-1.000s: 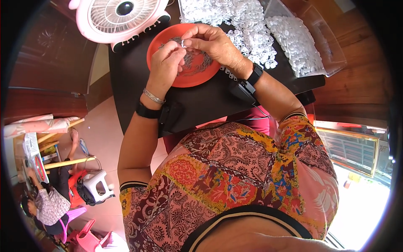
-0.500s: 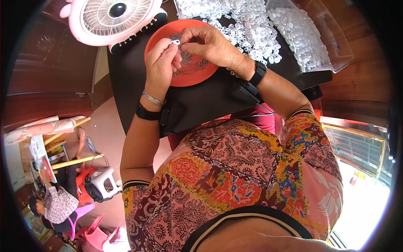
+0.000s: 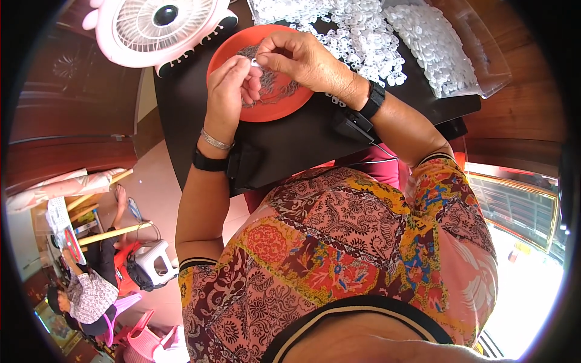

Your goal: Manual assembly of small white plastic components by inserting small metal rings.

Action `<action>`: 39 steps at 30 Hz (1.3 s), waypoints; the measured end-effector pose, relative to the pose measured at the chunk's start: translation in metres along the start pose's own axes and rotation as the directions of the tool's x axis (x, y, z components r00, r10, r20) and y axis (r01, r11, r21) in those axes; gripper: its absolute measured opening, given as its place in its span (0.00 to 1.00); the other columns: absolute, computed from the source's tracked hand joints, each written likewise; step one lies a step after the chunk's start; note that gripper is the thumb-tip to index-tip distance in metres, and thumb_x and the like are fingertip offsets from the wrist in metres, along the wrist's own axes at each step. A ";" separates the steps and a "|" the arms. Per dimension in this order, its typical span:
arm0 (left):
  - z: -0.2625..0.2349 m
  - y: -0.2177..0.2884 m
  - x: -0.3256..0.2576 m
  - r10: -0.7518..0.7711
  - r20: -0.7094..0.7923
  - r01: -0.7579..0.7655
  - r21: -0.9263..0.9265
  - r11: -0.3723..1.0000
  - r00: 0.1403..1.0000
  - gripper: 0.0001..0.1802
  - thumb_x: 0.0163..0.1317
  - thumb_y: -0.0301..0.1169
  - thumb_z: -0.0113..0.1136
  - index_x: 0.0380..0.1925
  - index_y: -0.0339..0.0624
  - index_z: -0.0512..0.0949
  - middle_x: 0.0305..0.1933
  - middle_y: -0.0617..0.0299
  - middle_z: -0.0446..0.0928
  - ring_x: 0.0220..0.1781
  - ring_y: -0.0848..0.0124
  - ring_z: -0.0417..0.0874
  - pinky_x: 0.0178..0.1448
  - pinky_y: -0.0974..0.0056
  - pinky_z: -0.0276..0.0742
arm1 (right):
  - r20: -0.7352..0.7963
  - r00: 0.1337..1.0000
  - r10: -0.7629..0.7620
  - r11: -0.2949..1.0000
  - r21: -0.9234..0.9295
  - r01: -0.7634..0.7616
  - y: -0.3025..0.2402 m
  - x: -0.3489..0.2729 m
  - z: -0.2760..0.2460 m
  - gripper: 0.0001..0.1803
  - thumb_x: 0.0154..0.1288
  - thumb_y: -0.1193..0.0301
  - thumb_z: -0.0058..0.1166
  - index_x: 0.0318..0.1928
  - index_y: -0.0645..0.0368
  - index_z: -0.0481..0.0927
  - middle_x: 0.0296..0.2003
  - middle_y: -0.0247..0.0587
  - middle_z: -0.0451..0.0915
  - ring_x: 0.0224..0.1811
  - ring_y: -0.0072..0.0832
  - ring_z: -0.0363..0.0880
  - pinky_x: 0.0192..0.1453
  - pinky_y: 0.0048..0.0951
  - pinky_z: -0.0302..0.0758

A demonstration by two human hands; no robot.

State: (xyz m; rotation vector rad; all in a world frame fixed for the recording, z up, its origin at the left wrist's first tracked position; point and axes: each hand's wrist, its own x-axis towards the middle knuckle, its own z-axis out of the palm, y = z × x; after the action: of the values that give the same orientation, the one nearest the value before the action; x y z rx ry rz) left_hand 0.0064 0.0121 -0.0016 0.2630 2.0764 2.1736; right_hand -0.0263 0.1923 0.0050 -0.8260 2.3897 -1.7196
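Observation:
Over a red-orange bowl [image 3: 275, 112] my two hands meet. My left hand [image 3: 230, 85] pinches a small white plastic piece [image 3: 255, 62] with a dark hole, perhaps a cable clip, between thumb and forefinger. My right hand [image 3: 302, 60] has its thumb and forefinger pressed together at the right edge of that piece; what else they may pinch is hidden. Many thin grey metal pins, probably small nails [image 3: 269, 88], lie in the bowl beneath my hands. Right of the bowl spreads a heap of similar white plastic pieces [image 3: 363, 51].
A pink fan [image 3: 166, 30] stands at the far left of the black table [image 3: 290, 145]. At the far right a clear bin [image 3: 493, 75] holds more white pieces. On the left, beyond the table, a person [image 3: 94, 296] sits near a white stool [image 3: 156, 264].
My right fingertips have come in against the white piece, which now shows less between the fingers. Both hands stay over the bowl.

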 end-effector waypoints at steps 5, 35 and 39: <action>-0.005 0.001 0.000 -0.147 0.168 0.188 -0.261 0.947 0.975 0.16 0.67 0.38 0.43 0.34 0.36 0.74 0.23 0.62 0.73 0.21 0.74 0.73 0.26 0.73 0.65 | 0.042 0.969 -0.245 0.950 -0.189 0.249 -0.001 0.000 -0.003 0.06 0.62 0.72 0.60 0.38 0.60 0.80 0.32 0.34 0.81 0.38 0.24 0.80 0.44 0.23 0.76; -0.007 0.008 0.002 0.089 -0.161 -0.103 -0.082 0.991 0.983 0.10 0.68 0.33 0.47 0.30 0.40 0.72 0.21 0.68 0.66 0.21 0.78 0.68 0.25 0.74 0.59 | 0.262 0.921 -0.289 0.596 -0.703 0.388 0.014 -0.004 0.003 0.10 0.55 0.68 0.58 0.38 0.55 0.82 0.33 0.36 0.76 0.43 0.36 0.75 0.49 0.34 0.73; -0.008 0.006 0.003 0.063 -0.168 -0.086 -0.137 0.987 0.984 0.11 0.68 0.34 0.47 0.30 0.40 0.71 0.21 0.68 0.65 0.20 0.78 0.67 0.24 0.74 0.58 | 0.317 0.907 -0.279 0.527 -0.738 0.420 0.012 -0.002 0.006 0.07 0.55 0.69 0.58 0.34 0.55 0.81 0.32 0.36 0.76 0.42 0.36 0.75 0.48 0.34 0.73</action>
State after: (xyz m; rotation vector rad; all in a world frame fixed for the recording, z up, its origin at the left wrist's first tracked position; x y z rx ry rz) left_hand 0.0014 0.0046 0.0037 0.1549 2.0057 2.4531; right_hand -0.0267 0.1911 -0.0081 -1.5656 2.9950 -0.4477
